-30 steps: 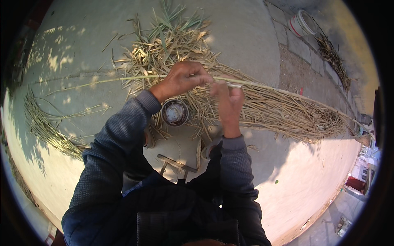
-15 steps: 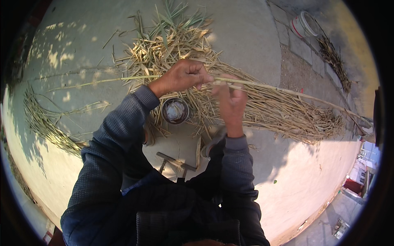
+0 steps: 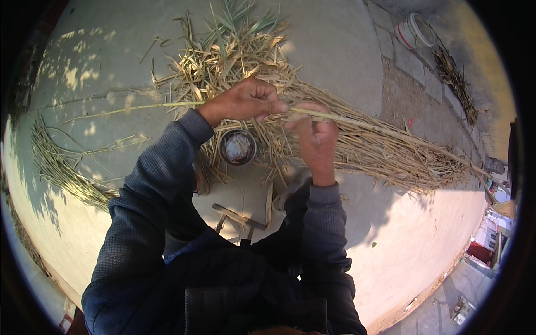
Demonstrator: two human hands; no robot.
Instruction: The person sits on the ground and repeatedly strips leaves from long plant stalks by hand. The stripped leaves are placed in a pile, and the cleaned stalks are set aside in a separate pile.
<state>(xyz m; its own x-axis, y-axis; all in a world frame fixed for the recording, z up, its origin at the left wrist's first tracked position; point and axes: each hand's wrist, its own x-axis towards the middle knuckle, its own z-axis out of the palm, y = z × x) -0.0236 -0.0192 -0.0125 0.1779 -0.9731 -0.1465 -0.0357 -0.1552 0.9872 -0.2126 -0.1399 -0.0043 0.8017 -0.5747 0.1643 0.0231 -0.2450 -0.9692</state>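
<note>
A long, thin, pale green-yellow plant stalk stretches across in front of me, running from the left over to the right. My left hand is closed on it, thumb and fingers pinching it. Close beside, my right hand has its fingers curled at the stalk where it leaves the left hand. Below the hands stands a small round container with whitish stuff and bits of straw in it. Under the right hand and beyond lies a large bundle of dry stalks.
A heap of stripped leaves and husks lies ahead. Another bundle of greener stalks rests on the left. Between my feet is a bar-shaped tool. A white bucket lies at the far right near a dark brush-like bundle.
My left hand has shifted slightly left and the stalk has moved a little with it. My right hand has risen slightly and its fingers are closer to the stalk.
</note>
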